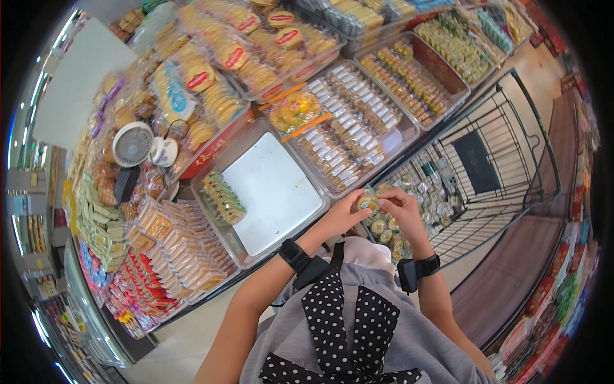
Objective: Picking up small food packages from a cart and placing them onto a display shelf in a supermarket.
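Both my hands pinch a small round snack packet (367,203) in clear wrap with a green and yellow label. My left hand (340,216) grips its left side, and the fingers of my right hand (404,208) close on its right side. The packet is above the near end of a wire shopping cart, where several similar packets (386,234) lie loose. Left of my hands sits a clear plastic bin (217,235). A white panel (275,192) covers its bottom, and a row of green-trimmed packets (224,200) stands along its left side.
Bins of wrapped biscuits (348,125) and bagged crackers (256,48) surround the white-bottomed bin. A small fan (133,144) stands among bags on the left. The cart's dark panel (476,162) is to my right, with packed shelves (566,275) beyond.
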A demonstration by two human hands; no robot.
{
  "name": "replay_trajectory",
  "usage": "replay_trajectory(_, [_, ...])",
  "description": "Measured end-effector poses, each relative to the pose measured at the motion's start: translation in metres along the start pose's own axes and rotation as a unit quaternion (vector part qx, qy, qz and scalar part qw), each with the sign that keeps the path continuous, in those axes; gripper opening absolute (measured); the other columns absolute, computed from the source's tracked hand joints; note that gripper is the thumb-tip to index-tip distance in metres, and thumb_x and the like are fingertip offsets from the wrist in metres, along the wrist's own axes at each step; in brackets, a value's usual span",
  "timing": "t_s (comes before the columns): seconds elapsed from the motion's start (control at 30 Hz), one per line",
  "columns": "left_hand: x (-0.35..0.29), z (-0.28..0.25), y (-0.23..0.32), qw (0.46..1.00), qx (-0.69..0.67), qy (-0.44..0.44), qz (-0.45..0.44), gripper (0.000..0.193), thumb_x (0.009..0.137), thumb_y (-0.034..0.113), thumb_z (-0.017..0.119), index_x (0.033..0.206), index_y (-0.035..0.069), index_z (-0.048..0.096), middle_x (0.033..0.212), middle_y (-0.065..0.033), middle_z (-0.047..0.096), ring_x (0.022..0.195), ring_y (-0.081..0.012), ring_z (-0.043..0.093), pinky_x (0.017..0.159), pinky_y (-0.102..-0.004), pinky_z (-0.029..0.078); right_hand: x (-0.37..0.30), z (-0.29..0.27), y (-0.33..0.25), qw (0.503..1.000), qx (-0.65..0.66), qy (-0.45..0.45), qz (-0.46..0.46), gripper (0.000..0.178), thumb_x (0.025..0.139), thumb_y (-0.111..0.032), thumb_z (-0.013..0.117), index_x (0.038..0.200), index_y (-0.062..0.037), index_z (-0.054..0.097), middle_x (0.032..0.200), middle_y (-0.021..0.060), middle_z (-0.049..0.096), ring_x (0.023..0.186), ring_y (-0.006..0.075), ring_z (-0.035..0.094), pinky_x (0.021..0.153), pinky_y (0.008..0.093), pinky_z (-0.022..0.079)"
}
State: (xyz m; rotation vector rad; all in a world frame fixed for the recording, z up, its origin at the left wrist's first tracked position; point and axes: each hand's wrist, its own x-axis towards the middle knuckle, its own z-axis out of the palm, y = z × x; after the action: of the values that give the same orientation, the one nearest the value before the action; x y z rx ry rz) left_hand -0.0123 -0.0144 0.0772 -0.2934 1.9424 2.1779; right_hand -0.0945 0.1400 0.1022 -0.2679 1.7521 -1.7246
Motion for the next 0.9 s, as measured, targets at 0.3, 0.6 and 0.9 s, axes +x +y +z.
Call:
replay_trajectory(0.3, [-0.041, -0.041, 0.018, 0.996, -0.074, 0.033, 0.029, 0.039, 0.074, 0.010, 0.058, 0.106, -0.002, 0.042, 0.090, -0.0048, 0.054, 0.081, -0.0102, 0.051, 0.070, -0.0232, 0.041, 0.018, 0.046, -0.012, 0.988, -0.005, -0.151, 0.042, 0.019, 0.079, -0.014, 0.050, 0.088, 0.0018, 0.054, 0.072, 0.0019, 0.055, 0.063, 0.0078, 0.050, 0.060, 0.0210, 0.042])
replay_trajectory(0.6, [-0.088, -0.070, 0.001, 0.985, -0.024, 0.169, -0.026, 0.021, 0.074, 0.013, 0.057, 0.089, 0.000, 0.050, 0.079, -0.0024, 0.054, 0.071, -0.0070, 0.050, 0.062, -0.0216, 0.041, 0.051, 0.104, -0.004, 0.945, -0.158, -0.285, -0.040, 0.016, 0.076, -0.009, 0.055, 0.087, 0.0024, 0.053, 0.070, 0.0016, 0.055, 0.065, 0.0069, 0.050, 0.058, 0.0191, 0.040])
replay_trajectory(0.9, [-0.137, -0.085, -0.008, 0.839, -0.365, 0.402, 0.050, 0.028, 0.075, 0.013, 0.055, 0.100, 0.004, 0.046, 0.094, -0.0032, 0.051, 0.083, -0.0115, 0.050, 0.066, -0.0247, 0.044, 0.055, 0.180, -0.008, 0.921, -0.102, -0.371, 0.055, 0.028, 0.075, -0.013, 0.056, 0.097, 0.0015, 0.048, 0.083, 0.0050, 0.054, 0.068, 0.0100, 0.052, 0.059, 0.0206, 0.042])
